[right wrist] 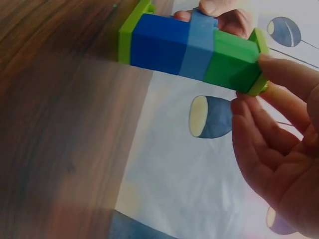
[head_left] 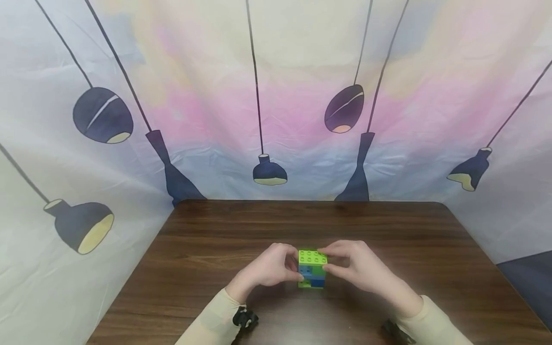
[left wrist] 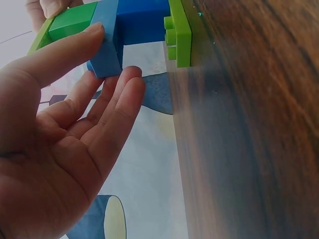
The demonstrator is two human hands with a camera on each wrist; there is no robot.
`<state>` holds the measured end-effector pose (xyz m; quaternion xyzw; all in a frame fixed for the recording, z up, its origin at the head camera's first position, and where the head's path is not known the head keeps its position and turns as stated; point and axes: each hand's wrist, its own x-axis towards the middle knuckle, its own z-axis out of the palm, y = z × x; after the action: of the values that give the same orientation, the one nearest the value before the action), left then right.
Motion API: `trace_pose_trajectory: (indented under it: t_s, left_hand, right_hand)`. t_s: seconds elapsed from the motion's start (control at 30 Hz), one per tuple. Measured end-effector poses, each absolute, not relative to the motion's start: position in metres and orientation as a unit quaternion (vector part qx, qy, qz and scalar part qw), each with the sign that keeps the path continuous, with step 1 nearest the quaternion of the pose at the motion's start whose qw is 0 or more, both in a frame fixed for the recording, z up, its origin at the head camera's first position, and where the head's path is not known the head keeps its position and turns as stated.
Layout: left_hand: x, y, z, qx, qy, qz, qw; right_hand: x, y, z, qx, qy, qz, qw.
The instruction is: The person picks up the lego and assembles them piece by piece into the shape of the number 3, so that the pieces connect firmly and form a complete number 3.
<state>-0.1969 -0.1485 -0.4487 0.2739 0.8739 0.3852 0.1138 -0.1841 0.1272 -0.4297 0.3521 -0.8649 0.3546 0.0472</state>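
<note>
A small stack of toy building bricks stands upright on the table in the head view. Its lime-green base plate carries a dark blue brick at one side. Across that lies a light blue brick, with a green brick above it. A studded lime-green plate tops the stack. My left hand pinches the light blue brick at the left, thumb in front and fingers behind. From the right, my right hand pinches the top plate by its edge, thumb near the green brick.
The dark wood table extends around the stack to a far edge with rounded corners. Behind it hangs a pastel cloth backdrop printed with dark lamps. Dark straps sit at both wrists.
</note>
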Motion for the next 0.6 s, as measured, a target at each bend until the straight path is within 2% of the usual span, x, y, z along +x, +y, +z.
trace_pose_trajectory:
  t_s: [0.6]
  left_hand:
    - [-0.1964, -0.1478, -0.4497, 0.268, 0.876, 0.382, 0.12]
  right_hand:
    - [-0.1773, 0.1274, -0.4239, 0.333, -0.88, 0.337, 0.029]
